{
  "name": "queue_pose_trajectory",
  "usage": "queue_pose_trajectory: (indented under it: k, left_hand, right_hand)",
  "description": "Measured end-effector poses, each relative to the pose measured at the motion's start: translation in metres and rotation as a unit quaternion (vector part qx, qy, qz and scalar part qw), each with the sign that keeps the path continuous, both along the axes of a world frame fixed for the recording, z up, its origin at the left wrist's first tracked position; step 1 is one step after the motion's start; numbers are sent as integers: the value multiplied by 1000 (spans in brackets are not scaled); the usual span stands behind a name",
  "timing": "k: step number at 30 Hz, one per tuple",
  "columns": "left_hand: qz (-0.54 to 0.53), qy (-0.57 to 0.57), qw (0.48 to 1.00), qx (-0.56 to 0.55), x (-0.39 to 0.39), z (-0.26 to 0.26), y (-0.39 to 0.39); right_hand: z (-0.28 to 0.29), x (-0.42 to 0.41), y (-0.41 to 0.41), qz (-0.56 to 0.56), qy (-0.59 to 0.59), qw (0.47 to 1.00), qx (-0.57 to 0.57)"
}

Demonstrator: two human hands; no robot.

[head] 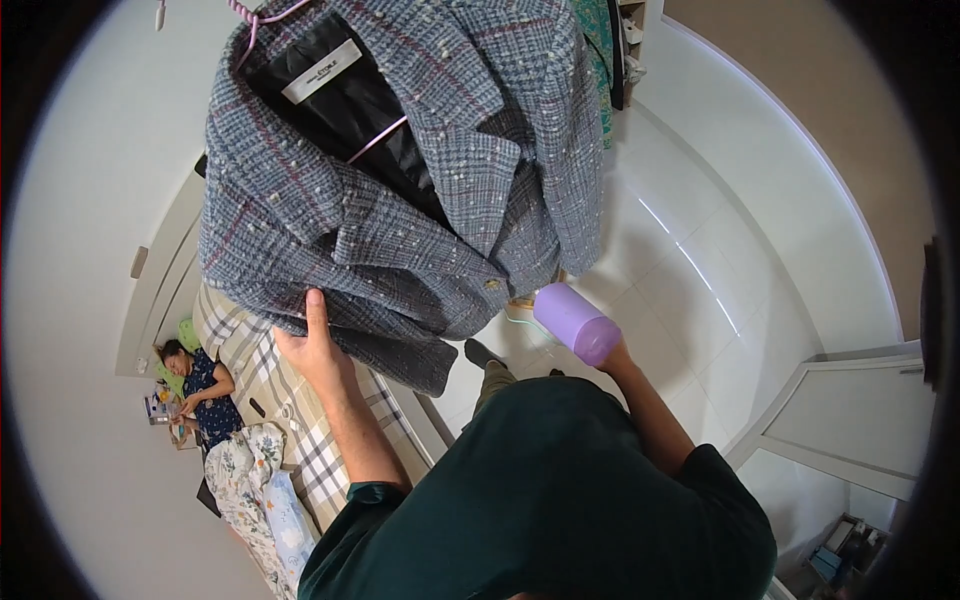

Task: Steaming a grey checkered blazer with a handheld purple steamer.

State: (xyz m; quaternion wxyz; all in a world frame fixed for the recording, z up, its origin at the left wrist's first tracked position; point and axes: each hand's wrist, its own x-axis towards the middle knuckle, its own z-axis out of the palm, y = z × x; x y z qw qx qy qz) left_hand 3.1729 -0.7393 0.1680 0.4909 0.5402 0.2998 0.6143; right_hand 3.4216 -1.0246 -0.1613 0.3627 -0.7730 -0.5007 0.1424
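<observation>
A grey-blue tweed blazer [480, 180] with flecks and dark red lines hangs in front of me on a pink hanger [255, 22]. Its collar lies open over a black lining with a white label [322, 71] that bears writing. My left hand [319, 352] grips the sleeve on the left, thumb on top and fingers hidden behind the cloth. In my right hand [619, 356] is a lavender cylinder [574, 319] with a translucent end, perhaps a bottle or a handheld appliance. Its far tip comes close to the blazer's lower front; whether they touch, I cannot tell.
At left, a person [214, 390] lies on a bed with a plaid sheet [315, 442] and a floral quilt [247, 465]. A dark remote-like object [257, 407] rests there. Pale tiles [675, 300] cover the floor. A white cabinet door [847, 420] stands at right, shelves [634, 45] behind.
</observation>
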Motion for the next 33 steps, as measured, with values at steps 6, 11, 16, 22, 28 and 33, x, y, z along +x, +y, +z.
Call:
queue_pose_trajectory:
  k: [6,11,16,22,28,33]
  left_hand:
    - [7,5,1000,-2,1,1,0]
    - [8,4,1000,-1,-1,0,1]
    - [-1,0,1000,-4,0,0,1]
    - [-12,27,1000,-8,-3,-1,4]
    - [-5,19,1000,-11,-1,-1,4]
    - [-7,-5,1000,-4,3,0,4]
  right_hand:
    - [-17,2,-2,-5,-53,999,7]
    - [-10,0,-4,-24,-84,992,87]
    - [-17,4,-11,-64,38,996,39]
    - [6,6,-9,-55,37,997,41]
    - [43,3,-3,-159,252,954,36]
    - [46,4,-6,-175,285,941,43]
